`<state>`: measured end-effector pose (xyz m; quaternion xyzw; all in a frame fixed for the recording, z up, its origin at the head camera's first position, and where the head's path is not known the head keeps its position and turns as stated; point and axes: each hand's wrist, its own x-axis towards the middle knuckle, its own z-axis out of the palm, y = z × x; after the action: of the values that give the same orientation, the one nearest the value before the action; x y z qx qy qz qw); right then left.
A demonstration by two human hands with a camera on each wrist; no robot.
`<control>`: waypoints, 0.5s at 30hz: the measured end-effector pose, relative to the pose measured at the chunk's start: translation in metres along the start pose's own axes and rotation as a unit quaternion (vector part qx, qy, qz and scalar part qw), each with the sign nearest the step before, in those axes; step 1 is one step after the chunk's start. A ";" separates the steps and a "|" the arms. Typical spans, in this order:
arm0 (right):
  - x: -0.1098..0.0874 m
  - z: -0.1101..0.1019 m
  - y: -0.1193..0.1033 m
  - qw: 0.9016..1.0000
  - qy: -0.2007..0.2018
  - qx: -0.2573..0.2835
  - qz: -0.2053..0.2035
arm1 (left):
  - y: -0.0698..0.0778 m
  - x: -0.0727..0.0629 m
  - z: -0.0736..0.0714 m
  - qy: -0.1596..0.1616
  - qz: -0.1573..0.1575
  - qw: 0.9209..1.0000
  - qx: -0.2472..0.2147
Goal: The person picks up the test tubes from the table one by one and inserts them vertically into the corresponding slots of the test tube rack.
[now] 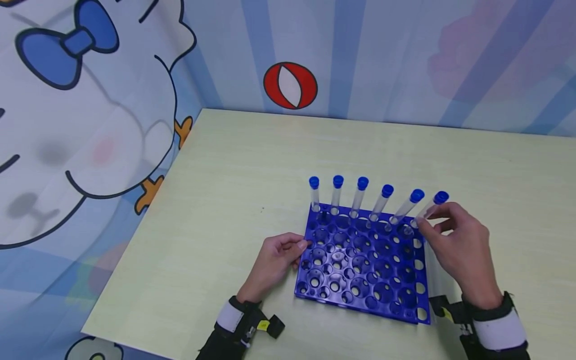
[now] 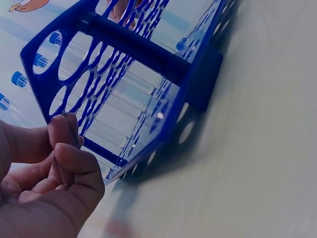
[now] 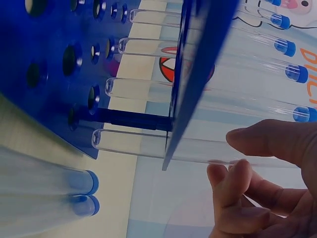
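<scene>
A blue test tube rack (image 1: 360,270) stands on the table, with one row of clear test tubes with blue caps (image 1: 337,190) along its far side. My right hand (image 1: 465,247) pinches the rightmost test tube (image 1: 432,206) just below its cap. In the right wrist view this tube's rounded lower end (image 3: 114,140) passes through the upper plate down toward the lower one. At the rack's left edge my left hand (image 1: 281,255) holds on, thumb and forefinger (image 2: 64,131) pinched at the upper plate's corner.
Two pale tube shapes with blue ends (image 3: 79,193) appear low in the right wrist view. The pale tabletop (image 1: 202,225) meets a patterned wall (image 1: 382,60) at the back and a cartoon panel (image 1: 112,150) on the left. Both wrists wear strapped cameras.
</scene>
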<state>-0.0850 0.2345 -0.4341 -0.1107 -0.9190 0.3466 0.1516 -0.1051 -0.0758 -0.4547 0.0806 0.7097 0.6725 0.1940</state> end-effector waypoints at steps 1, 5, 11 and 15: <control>0.000 0.001 0.002 1.000 0.000 -0.004 0.004 | 0.000 0.000 0.000 0.000 -0.001 1.000 0.000; 0.000 0.003 0.005 1.000 -0.003 -0.014 0.016 | -0.001 0.000 0.000 -0.001 -0.001 1.000 0.000; -0.003 -0.003 -0.003 0.999 -0.031 -0.015 0.021 | -0.001 0.000 0.000 -0.002 -0.001 1.000 0.001; 0.000 0.004 0.013 0.998 -0.045 -0.026 0.030 | -0.001 0.000 0.000 -0.001 -0.001 1.000 0.003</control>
<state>-0.0848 0.2418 -0.4453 -0.1263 -0.9298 0.3318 0.0968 -0.1053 -0.0757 -0.4560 0.0810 0.7113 0.6705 0.1946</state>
